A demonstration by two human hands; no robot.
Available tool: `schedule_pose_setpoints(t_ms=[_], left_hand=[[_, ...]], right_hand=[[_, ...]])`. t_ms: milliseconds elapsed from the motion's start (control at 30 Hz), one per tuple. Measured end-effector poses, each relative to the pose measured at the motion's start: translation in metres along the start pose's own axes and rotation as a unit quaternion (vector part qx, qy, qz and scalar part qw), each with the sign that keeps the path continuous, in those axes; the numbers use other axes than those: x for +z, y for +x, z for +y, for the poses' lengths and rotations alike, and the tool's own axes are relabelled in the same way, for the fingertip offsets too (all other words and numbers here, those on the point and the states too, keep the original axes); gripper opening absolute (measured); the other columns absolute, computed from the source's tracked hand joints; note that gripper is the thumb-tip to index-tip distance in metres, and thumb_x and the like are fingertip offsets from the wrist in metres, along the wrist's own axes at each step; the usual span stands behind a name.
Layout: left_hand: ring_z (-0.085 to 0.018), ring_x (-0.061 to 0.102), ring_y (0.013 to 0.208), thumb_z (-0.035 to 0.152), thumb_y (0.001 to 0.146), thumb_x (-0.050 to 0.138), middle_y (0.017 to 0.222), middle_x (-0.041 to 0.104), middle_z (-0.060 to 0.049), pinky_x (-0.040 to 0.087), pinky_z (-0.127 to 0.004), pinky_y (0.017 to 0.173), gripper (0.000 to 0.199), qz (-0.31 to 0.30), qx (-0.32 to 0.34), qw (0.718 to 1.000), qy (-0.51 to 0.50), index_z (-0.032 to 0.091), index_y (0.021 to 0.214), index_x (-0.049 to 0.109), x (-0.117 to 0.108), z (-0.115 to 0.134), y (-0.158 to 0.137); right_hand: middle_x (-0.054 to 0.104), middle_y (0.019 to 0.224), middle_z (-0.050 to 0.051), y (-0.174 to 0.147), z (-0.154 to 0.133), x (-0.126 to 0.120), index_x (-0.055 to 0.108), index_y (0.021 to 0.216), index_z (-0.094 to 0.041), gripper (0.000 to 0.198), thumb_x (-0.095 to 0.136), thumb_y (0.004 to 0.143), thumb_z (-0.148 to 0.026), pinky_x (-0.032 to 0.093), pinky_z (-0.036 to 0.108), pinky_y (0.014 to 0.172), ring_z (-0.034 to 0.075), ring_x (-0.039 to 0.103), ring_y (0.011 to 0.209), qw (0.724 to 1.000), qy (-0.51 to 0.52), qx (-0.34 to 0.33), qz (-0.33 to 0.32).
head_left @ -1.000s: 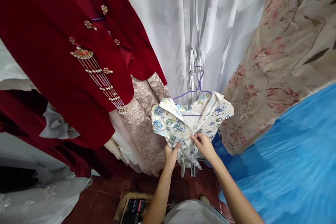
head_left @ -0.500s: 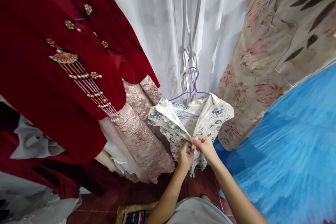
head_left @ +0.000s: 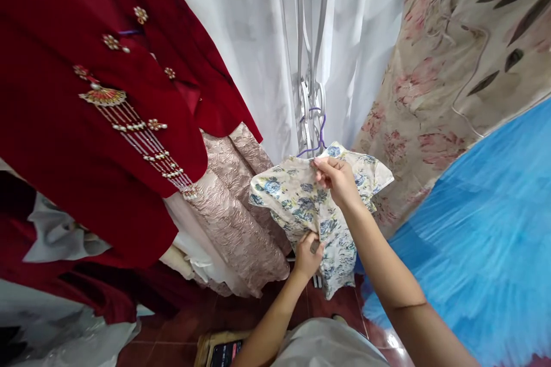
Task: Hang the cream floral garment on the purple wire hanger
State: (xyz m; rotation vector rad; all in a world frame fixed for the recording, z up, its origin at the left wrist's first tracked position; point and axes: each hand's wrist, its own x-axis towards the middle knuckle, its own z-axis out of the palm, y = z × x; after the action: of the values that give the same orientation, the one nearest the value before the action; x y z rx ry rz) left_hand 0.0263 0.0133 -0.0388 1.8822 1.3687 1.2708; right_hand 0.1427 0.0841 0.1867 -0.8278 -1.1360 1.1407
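A short-sleeved floral blouse (head_left: pixel 293 192), cream with blue and yellow flowers, hangs on a purple wire hanger (head_left: pixel 322 129) in the middle of the view. My right hand (head_left: pixel 338 180) pinches its front edge high at the neckline, just under the hanger. Lower down, my left hand (head_left: pixel 309 255) is closed on the front opening of the same blouse. The two front edges lie together between my hands. What exactly sits between my fingertips is too small to tell.
White metal hooks (head_left: pixel 306 92) carry the hanger before a white curtain (head_left: pixel 241 23). On the left hang a red jacket (head_left: pixel 86 155) with bead ornaments and a pink brocade skirt (head_left: pixel 232 218). At right are a beige floral garment (head_left: pixel 422 80) and a blue pleated one (head_left: pixel 482 206). A phone (head_left: pixel 226 354) lies below.
My right hand has moved up from beside my left hand to the neckline. The blouse front, spread in a V before, is now drawn closed. My left hand stays low on the front.
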Motion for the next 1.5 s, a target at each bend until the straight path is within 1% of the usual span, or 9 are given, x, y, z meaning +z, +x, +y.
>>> schedule_pose_setpoints(t_ms=[100, 167, 200, 333, 433, 900, 1200, 1367, 1500], left_hand=[[-0.025, 0.064, 0.102, 0.031, 0.091, 0.062, 0.104, 0.066, -0.011, 0.053, -0.039, 0.087, 0.017, 0.136, 0.106, 0.985, 0.004, 0.021, 0.106, 0.062, -0.036, 0.022, 0.035], [-0.027, 0.060, 0.115, 0.030, 0.097, 0.056, 0.117, 0.064, -0.014, 0.052, -0.042, 0.094, 0.026, 0.239, 0.189, 0.951, 0.050, 0.021, 0.121, 0.060, -0.069, 0.047, 0.071], [-0.027, 0.059, 0.119, 0.028, 0.099, 0.052, 0.120, 0.064, -0.014, 0.050, -0.043, 0.097, 0.028, 0.243, 0.228, 0.939, 0.082, 0.022, 0.126, 0.059, -0.084, 0.061, 0.090], [-0.024, 0.061, 0.109, 0.031, 0.103, 0.051, 0.111, 0.071, -0.008, 0.047, -0.040, 0.097, 0.023, 0.060, 0.320, 0.924, 0.201, 0.024, 0.116, 0.067, -0.121, 0.111, 0.151], [-0.021, 0.061, 0.090, 0.026, 0.104, 0.047, 0.091, 0.071, -0.005, 0.046, -0.036, 0.085, 0.024, 0.025, 0.347, 0.909, 0.229, 0.021, 0.097, 0.070, -0.122, 0.130, 0.170], [-0.019, 0.057, 0.083, 0.023, 0.101, 0.052, 0.079, 0.065, -0.002, 0.041, -0.034, 0.081, 0.022, 0.122, 0.329, 0.910, 0.220, 0.020, 0.083, 0.063, -0.116, 0.132, 0.174], [-0.016, 0.057, 0.077, 0.031, 0.101, 0.053, 0.078, 0.063, -0.002, 0.046, -0.029, 0.074, 0.024, 0.144, 0.290, 0.945, 0.043, 0.019, 0.082, 0.060, -0.112, 0.134, 0.175], [-0.013, 0.058, 0.073, 0.038, 0.102, 0.053, 0.079, 0.063, -0.001, 0.046, -0.025, 0.069, 0.024, 0.204, 0.241, 0.948, -0.040, 0.019, 0.091, 0.063, -0.152, 0.130, 0.192], [-0.016, 0.063, 0.087, 0.037, 0.096, 0.062, 0.088, 0.070, -0.003, 0.048, -0.029, 0.084, 0.022, 0.121, 0.239, 0.961, 0.064, 0.017, 0.087, 0.069, -0.217, 0.103, 0.201]], right_hand=[[0.061, 0.049, -0.001, -0.012, 0.004, -0.010, 0.063, 0.067, -0.018, 0.038, 0.074, 0.078, -0.052, 0.029, 0.023, 0.039, 0.009, 0.040, 0.036, 0.999, -0.037, 0.002, -0.025], [0.061, 0.049, -0.001, -0.017, 0.005, -0.016, 0.062, 0.067, -0.017, 0.039, 0.074, 0.079, -0.053, 0.030, 0.023, 0.039, 0.009, 0.041, 0.036, 0.998, -0.057, 0.006, -0.034], [0.061, 0.049, -0.001, -0.018, 0.006, -0.018, 0.063, 0.068, -0.017, 0.039, 0.073, 0.079, -0.053, 0.030, 0.023, 0.039, 0.009, 0.041, 0.036, 0.997, -0.063, 0.006, -0.037], [0.061, 0.049, -0.001, -0.014, 0.010, -0.020, 0.063, 0.071, -0.017, 0.040, 0.070, 0.082, -0.056, 0.031, 0.023, 0.041, 0.009, 0.043, 0.038, 0.995, -0.084, -0.018, -0.052], [0.059, 0.048, -0.002, -0.012, 0.020, -0.017, 0.058, 0.068, -0.019, 0.041, 0.068, 0.083, -0.056, 0.032, 0.024, 0.043, 0.009, 0.042, 0.039, 0.994, -0.090, -0.053, -0.036], [0.047, 0.043, -0.007, -0.006, 0.051, 0.002, 0.052, 0.069, -0.021, 0.039, 0.067, 0.085, -0.054, 0.029, 0.024, 0.044, 0.009, 0.038, 0.039, 0.996, -0.045, -0.080, -0.007], [0.046, 0.042, -0.007, 0.002, 0.059, -0.009, 0.059, 0.067, -0.020, 0.045, 0.076, 0.076, -0.060, 0.024, 0.025, 0.043, 0.009, 0.034, 0.038, 0.996, 0.005, -0.015, -0.087], [0.047, 0.042, -0.006, -0.028, 0.099, -0.017, 0.052, 0.063, -0.022, 0.045, 0.074, 0.077, -0.059, 0.022, 0.025, 0.043, 0.009, 0.033, 0.039, 0.994, -0.023, 0.060, -0.084], [0.049, 0.044, -0.005, -0.061, 0.114, -0.026, 0.053, 0.066, -0.022, 0.041, 0.068, 0.086, -0.054, 0.023, 0.026, 0.045, 0.010, 0.033, 0.041, 0.993, -0.050, 0.067, -0.086]])
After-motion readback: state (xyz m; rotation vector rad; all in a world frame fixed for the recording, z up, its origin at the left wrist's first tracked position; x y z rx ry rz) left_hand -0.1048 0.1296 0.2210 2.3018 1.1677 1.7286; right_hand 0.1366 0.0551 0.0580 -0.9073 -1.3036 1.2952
